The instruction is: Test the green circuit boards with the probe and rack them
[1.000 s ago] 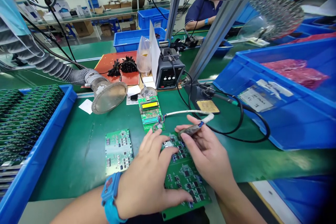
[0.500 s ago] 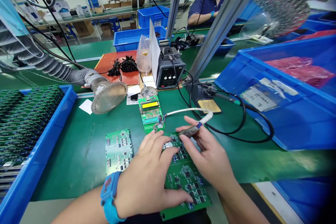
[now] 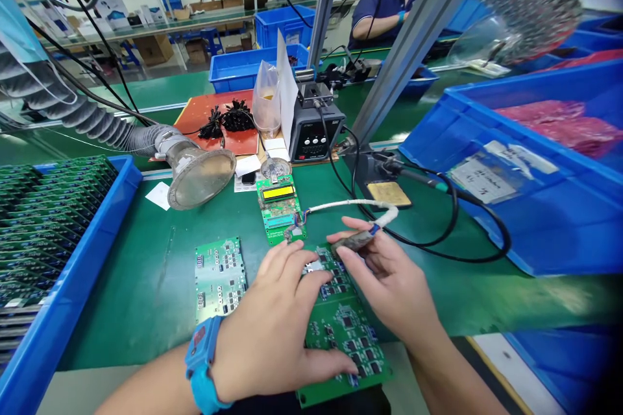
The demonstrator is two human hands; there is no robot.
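My left hand [image 3: 280, 314], with a blue wristband, spreads across a green circuit board [image 3: 331, 334] and holds it at the table's front edge. Its thumb presses on the lower half of the board, and the fingers reach over the upper left part. In my right hand [image 3: 389, 279], a dark, taped probe [image 3: 354, 243] is pinched between thumb and fingers over the board's upper end. Its tip is partly hidden, so contact cannot be told. A white-wrapped cable [image 3: 341, 205] links the probe to a small board with a yellow display [image 3: 278, 193]. Another circuit board [image 3: 220, 275] lies left of my hand.
A blue bin [image 3: 92, 266] of upright boards stands at left. An extractor funnel [image 3: 202, 178] hangs beside it. Behind are a soldering station [image 3: 314, 133] and an iron in its stand [image 3: 389, 165]. A large blue bin [image 3: 530, 227] is at right; a co-worker [image 3: 377, 13] sits beyond the metal post.
The camera view has shifted slightly. My right hand and the probe have tilted a little; my left hand and the board stay put.
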